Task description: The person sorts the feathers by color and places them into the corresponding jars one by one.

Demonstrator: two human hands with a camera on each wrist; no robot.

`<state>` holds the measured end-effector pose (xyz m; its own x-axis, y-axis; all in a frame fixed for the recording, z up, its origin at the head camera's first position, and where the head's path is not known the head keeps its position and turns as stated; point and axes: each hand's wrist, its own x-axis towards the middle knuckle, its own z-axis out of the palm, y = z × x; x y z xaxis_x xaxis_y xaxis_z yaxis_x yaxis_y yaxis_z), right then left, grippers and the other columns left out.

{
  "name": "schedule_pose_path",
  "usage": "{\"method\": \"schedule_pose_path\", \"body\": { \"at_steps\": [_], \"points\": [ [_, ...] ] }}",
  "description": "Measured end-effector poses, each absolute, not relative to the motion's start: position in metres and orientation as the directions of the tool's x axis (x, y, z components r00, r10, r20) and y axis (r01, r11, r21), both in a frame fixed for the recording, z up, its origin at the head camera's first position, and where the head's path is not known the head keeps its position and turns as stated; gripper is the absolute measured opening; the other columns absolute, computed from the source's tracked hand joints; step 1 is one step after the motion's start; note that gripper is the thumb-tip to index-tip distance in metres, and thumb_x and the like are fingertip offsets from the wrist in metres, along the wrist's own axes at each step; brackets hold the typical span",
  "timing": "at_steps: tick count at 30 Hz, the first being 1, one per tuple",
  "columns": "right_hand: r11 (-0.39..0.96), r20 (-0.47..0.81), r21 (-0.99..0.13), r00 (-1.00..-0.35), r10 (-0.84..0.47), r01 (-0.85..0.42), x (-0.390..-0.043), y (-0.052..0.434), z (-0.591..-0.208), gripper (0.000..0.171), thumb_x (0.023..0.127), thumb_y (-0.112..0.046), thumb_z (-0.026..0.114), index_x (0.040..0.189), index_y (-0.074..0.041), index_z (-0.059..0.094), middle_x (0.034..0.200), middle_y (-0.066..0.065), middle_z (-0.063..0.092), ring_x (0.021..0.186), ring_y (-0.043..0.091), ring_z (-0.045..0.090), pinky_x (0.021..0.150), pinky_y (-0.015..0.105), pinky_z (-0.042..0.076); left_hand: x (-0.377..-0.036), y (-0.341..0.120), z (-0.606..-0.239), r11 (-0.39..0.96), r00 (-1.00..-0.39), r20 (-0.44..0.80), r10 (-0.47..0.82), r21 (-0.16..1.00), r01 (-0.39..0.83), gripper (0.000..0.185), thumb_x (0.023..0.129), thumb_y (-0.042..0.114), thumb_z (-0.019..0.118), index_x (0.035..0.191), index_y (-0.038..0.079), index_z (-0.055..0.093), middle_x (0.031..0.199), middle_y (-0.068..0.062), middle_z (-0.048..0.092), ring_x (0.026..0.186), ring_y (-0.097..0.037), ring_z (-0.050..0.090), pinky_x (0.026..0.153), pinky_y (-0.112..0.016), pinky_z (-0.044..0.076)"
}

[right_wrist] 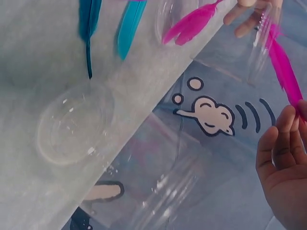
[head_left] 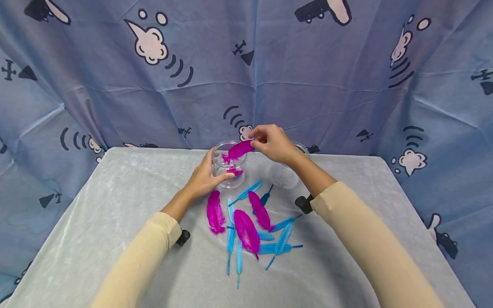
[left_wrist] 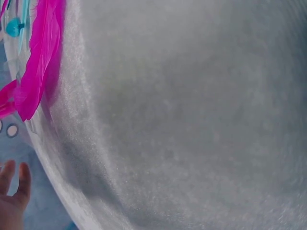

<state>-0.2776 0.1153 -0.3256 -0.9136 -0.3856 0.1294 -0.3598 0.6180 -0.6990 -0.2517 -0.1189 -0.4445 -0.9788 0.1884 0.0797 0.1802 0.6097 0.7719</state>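
My left hand [head_left: 206, 174] grips a clear plastic cup [head_left: 230, 184] near the table's back edge, thumb in front and fingers round its far side. A magenta feather [head_left: 237, 173] lies inside that cup. Over the cup's mouth, my right hand [head_left: 272, 144] pinches another magenta feather [head_left: 240, 149] by one end; its fluffy end reaches down to the rim. The right wrist view also shows this held feather [right_wrist: 284, 69]. To the right, partly behind my right forearm, stands a second clear cup [head_left: 283, 176]. Only part of my left hand [left_wrist: 13, 196] enters the left wrist view.
In front of the cups, magenta feathers [head_left: 246, 231] and several blue feathers [head_left: 283, 239] lie scattered and overlapping on the grey-covered table [head_left: 154, 171]. A patterned blue curtain [head_left: 215, 55] hangs right behind the table. Dark wrist cameras [head_left: 184, 237] stick out beside both sleeves.
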Motion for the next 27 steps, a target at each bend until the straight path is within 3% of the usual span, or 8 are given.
{"method": "schedule_pose_path", "body": {
  "at_steps": [15,27],
  "points": [
    [0.631,0.138,-0.645,-0.877,-0.460,-0.432,-0.275,0.093,-0.342,0.017,0.093,-0.005,0.067,0.108,0.001,0.070,0.085,0.011,0.067,0.077,0.023,0.059,0.071,0.032,0.054,-0.249,-0.119,-0.445,0.620,-0.981,0.069,0.180,0.767,0.168,0.105,0.083,0.054,0.075,0.158,0.013,0.014,0.156,-0.012,0.034,0.142,-0.034,0.036,0.112,-0.055,0.033],
    [0.610,0.156,-0.648,-0.864,-0.479,-0.456,-0.277,0.093,-0.347,0.016,0.092,-0.007,0.068,0.107,-0.001,0.071,0.087,0.010,0.068,0.077,0.022,0.059,0.071,0.031,0.053,-0.250,-0.119,-0.445,0.605,-0.977,0.099,0.188,0.772,0.194,0.104,0.083,0.053,0.076,0.157,0.013,0.016,0.151,-0.011,0.042,0.138,-0.032,0.042,0.111,-0.054,0.035]
  ]
}}
